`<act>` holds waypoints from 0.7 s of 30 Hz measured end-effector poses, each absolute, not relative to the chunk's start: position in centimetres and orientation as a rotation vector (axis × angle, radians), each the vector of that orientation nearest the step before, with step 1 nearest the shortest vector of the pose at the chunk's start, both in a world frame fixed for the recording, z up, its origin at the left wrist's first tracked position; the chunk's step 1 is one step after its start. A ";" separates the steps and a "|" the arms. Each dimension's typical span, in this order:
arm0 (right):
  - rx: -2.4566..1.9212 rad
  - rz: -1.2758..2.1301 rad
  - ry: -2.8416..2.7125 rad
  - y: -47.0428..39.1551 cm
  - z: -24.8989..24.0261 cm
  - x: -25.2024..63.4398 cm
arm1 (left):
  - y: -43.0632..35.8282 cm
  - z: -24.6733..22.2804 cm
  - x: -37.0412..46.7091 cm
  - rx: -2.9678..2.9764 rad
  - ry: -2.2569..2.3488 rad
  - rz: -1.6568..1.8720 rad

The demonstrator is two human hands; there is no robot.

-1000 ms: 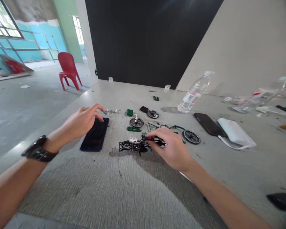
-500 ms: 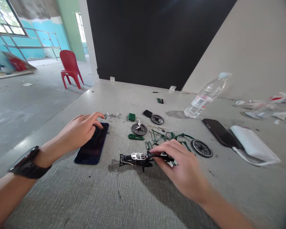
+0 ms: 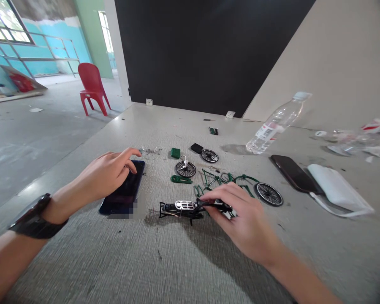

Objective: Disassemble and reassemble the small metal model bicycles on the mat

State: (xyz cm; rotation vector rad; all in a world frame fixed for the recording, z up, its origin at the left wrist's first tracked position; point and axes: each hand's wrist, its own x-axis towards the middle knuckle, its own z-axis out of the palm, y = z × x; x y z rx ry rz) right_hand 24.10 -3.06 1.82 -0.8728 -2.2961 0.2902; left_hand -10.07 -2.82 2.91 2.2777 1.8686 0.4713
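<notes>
Right hand (image 3: 243, 219) pinching the black model bicycle (image 3: 183, 209) at its seat, front end hidden behind fingers, bike just nearer than the green frame parts (image 3: 212, 179), left hand (image 3: 104, 175) half-open, partly covering smartphone (image 3: 122, 194), its lower edge pixelated, plastic bottle (image 3: 274, 126) leaning beyond

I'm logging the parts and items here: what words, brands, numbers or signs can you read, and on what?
No text can be read.
Standing bottle's label: print and barcode, too small and blurred.
Red-and-white label at far right: blurred.
Red chair's small pale tag: too small.
Phone by the left hand: dark screen, no legible text.
</notes>
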 end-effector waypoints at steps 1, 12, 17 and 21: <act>-0.872 0.290 -2.296 -3.0 1.8 24.1 | -2.8 2.9 -10.0 2.273 1.865 0.456; -0.882 0.264 -2.304 -3.0 1.9 24.1 | -3.6 3.6 -9.6 2.327 1.833 0.518; -0.888 0.240 -2.304 -2.9 1.8 24.1 | -4.1 3.5 -9.6 2.384 1.771 0.494; -0.894 0.235 -2.302 -3.0 1.8 24.2 | -3.8 2.9 -9.9 2.397 1.747 0.481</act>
